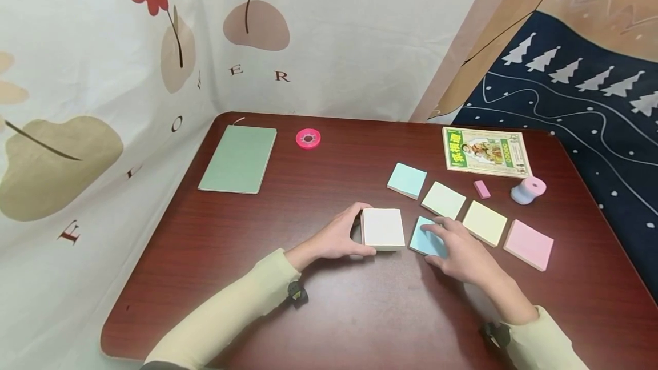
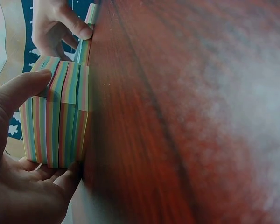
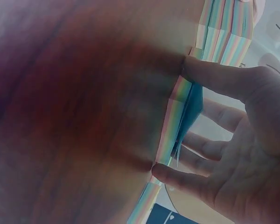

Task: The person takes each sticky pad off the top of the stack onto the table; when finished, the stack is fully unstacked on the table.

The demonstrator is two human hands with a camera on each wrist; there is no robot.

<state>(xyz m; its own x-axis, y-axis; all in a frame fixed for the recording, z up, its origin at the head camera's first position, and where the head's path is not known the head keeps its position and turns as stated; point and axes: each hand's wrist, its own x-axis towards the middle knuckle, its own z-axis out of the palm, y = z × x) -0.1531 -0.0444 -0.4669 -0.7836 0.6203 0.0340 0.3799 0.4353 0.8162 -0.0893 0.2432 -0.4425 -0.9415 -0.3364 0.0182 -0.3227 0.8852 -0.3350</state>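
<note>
Head: my L hand (image 1: 336, 237) clamps the pad stack (image 1: 382, 227), approx. mid-table (image 1: 329, 318), thumb on nr side, fingers far; my R hand (image 1: 462, 253) grips the blue pad (image 1: 421, 241) just beside it. Yellow pad (image 1: 485, 223) crowds R side; more room twds table's near edge. L wrist: stack layers uneven, prob. light but slippy; best squeezed low, opp. sides. R wrist: thumb & fingers straddle blue pad; top sheet looks lifted, prob. creases easily, so take the whole block.
</note>
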